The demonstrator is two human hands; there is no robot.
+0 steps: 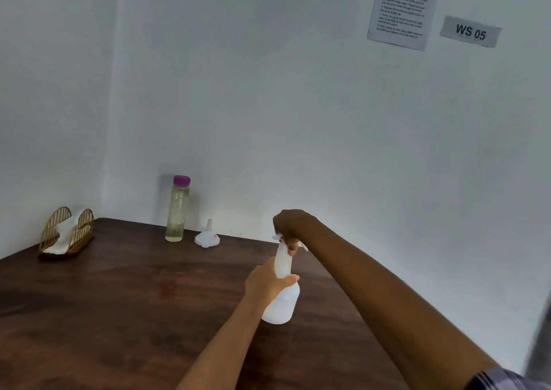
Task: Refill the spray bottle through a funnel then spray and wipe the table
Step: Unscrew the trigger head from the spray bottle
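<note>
A white spray bottle (282, 303) stands upright on the dark wooden table (125, 306), right of centre. My left hand (268, 279) grips its neck. My right hand (290, 228) is curled over the spray head at the top and hides most of it. Against the back wall stands a tall clear bottle (177, 211) with a purple cap, holding pale liquid. Right beside it a white funnel (207, 237) lies upside down, its spout pointing up.
A gold wire holder (68, 234) with white tissues sits at the table's far left corner. White walls close in the table at the back and right. A printed instruction sheet (402, 8) and a "WS 05" label (470, 31) hang on the wall.
</note>
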